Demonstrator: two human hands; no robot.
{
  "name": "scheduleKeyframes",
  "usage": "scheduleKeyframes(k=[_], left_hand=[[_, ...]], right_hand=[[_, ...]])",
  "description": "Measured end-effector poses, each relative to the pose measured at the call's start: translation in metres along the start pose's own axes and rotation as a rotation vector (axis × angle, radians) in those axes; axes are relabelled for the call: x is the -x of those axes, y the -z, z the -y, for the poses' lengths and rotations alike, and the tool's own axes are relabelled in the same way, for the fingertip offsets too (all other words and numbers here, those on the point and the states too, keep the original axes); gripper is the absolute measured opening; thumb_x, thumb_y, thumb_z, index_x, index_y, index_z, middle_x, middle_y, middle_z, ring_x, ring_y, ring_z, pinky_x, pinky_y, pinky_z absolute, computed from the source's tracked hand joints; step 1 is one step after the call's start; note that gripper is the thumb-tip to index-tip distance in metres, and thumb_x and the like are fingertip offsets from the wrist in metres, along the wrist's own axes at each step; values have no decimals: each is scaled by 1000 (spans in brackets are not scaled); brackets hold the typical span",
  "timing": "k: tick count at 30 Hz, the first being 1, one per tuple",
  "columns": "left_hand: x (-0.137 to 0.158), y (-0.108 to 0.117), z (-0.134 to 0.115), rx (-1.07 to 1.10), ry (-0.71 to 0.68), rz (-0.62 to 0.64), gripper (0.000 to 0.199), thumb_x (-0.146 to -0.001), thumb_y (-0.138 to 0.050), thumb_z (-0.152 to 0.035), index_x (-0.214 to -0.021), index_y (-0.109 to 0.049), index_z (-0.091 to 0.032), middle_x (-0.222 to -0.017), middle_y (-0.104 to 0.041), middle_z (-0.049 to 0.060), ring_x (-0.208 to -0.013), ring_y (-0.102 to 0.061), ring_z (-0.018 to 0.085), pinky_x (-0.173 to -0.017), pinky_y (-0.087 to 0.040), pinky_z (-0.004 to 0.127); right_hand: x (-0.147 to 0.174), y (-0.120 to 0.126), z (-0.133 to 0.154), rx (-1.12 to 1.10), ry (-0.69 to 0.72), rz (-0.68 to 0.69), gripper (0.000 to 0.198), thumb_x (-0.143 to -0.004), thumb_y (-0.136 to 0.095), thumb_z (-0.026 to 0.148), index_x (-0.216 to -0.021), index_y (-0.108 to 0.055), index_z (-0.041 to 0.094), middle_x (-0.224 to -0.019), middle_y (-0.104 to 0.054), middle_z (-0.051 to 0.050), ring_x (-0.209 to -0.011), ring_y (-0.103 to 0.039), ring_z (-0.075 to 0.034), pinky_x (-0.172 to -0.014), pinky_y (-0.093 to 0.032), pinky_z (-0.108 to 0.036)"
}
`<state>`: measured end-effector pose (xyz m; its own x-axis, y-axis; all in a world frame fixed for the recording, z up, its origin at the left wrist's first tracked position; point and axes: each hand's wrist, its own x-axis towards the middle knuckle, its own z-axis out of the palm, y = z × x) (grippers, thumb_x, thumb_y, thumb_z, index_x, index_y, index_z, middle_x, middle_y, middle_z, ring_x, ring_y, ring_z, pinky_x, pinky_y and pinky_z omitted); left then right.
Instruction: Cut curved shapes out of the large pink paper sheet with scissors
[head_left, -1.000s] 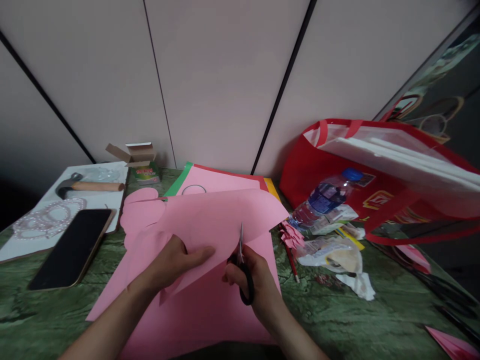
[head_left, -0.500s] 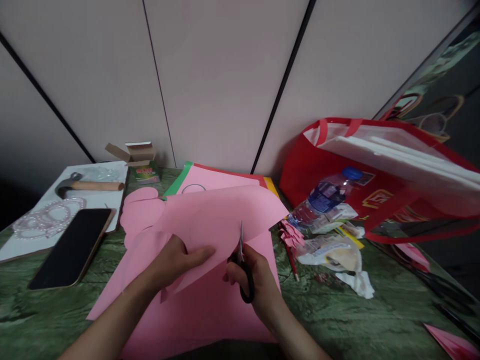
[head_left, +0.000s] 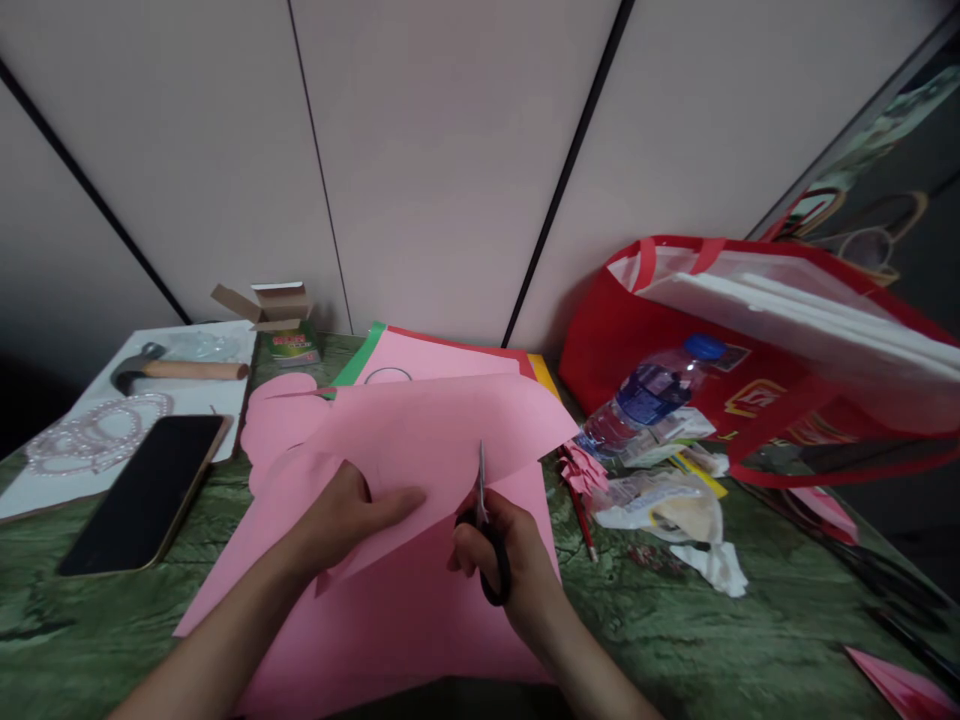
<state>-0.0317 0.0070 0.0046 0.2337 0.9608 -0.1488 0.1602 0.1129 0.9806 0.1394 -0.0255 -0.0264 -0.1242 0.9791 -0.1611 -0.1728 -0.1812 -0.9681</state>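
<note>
A raised sheet of pink paper [head_left: 442, 430] spans the middle of the view, its right end curling up. My left hand [head_left: 360, 515] grips the sheet's near edge, thumb on top and the other fingers hidden beneath. In my right hand [head_left: 510, 540] are black-handled scissors [head_left: 493, 560], fingers through the loops. The blades point away from me and lie at the sheet's right part, where its near edge meets them. Under the raised sheet more pink paper [head_left: 420, 640] lies on the table. Scalloped pink paper cutouts [head_left: 279, 410] are at its left.
At left are a phone [head_left: 146, 495], a hammer [head_left: 187, 370], a beaded string [head_left: 97, 440] and a small open box [head_left: 289, 340]. On the right stand a red bag [head_left: 750, 370] and a leaning water bottle [head_left: 645, 395], with plastic wrappers [head_left: 667, 505] and a red pencil [head_left: 583, 525].
The scissors have shifted very slightly left, and the blades look closer together. The left hand and the sheet's left part have moved a little.
</note>
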Motion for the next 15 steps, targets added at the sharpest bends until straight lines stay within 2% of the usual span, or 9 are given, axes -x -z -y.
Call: scheduleKeyframes(k=[7,15], left_hand=[[-3,3,2,16,26,-4,18,-67,-67,-34,-72,-67,-17,-73,-71,5,-68,-65,23,-57,-52,29],[-4,5,-7,2,27,20,23,-66,-67,-34,-78,-65,-14,-81,-71,6,-78,-64,25,-66,-51,32]], right_hand=[[0,1,-3,-24,14,20,17,-65,-62,25,-74,-51,17,-44,-49,8,-40,-48,-9,-41,-36,-21],[1,3,-8,-30,26,48,15,-67,-62,25,-74,-52,16,-43,-44,10,-39,-46,-7,-43,-39,-21]])
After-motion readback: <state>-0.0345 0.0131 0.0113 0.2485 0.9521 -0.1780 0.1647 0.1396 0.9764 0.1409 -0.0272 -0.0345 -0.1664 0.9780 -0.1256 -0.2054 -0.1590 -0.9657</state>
